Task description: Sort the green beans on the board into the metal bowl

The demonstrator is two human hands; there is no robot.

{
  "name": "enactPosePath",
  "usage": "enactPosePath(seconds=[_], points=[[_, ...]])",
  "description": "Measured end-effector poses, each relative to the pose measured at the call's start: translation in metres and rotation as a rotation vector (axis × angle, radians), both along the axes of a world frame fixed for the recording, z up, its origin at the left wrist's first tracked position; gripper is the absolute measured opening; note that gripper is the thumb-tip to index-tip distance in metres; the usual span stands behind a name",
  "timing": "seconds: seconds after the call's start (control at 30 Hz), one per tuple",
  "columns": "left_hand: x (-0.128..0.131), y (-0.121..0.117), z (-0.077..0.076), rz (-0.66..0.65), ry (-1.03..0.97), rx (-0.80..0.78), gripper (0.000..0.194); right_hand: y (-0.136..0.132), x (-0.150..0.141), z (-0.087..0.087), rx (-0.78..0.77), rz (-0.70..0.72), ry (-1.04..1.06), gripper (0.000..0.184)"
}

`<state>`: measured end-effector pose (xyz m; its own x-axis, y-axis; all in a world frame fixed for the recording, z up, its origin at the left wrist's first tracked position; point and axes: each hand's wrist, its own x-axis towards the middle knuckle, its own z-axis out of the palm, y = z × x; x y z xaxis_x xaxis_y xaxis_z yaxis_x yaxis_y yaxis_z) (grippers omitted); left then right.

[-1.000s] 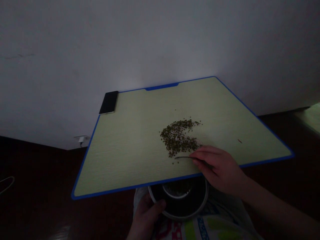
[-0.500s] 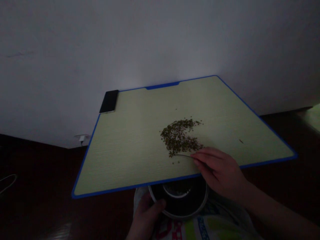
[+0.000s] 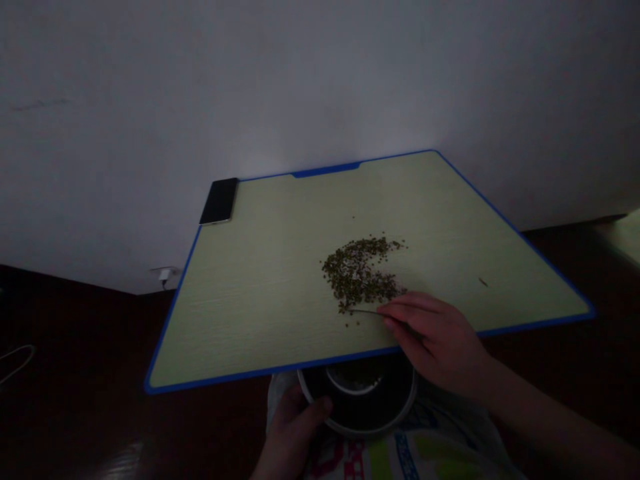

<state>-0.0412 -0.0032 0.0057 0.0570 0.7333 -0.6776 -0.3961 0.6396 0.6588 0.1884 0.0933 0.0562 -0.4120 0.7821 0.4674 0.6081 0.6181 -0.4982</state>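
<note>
A loose patch of small greenish-brown grains point(image 3: 353, 277) lies on a pale board point(image 3: 240, 320) with a blue edge. My right hand point(image 3: 440, 340) pinches a thin, pointed metal tool point(image 3: 364, 311), possibly tweezers. Its tip reaches the near edge of the patch, touching or almost touching a few grains. Below the board's front edge, my left hand point(image 3: 295, 423) grips the rim of a round dark bowl point(image 3: 357, 417), thumb over the rim and fingers mostly hidden. Some grains show dimly in the bowl, whose far side the board covers.
A black phone or tablet point(image 3: 219, 200) rests on the board's far left corner. One small brown sliver point(image 3: 483, 282) lies at the right. Behind the board rises a pale wall point(image 3: 320, 87), with a plugged-in white charger point(image 3: 165, 274) low on the left.
The tool has shifted very slightly left along with the right hand, its tip still by the near grains. My left hand and the bowl stay in place.
</note>
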Motion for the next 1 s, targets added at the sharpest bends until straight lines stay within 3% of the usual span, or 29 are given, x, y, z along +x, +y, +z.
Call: enactPosePath(seconds=[0.3,0.6,1.0], points=[[-0.002,-0.001,-0.004,-0.042,-0.023,0.029,0.029,0.004,-0.004,0.004,-0.086,0.086,-0.019,0.020],[-0.001,0.000,0.002,-0.032,-0.023,0.030,0.029,0.007,-0.012,0.008,-0.176,0.154,-0.039,0.023],[-0.002,-0.001,0.002,-0.058,-0.047,0.059,0.029,0.005,-0.009,0.007,-0.174,0.279,0.000,0.018]])
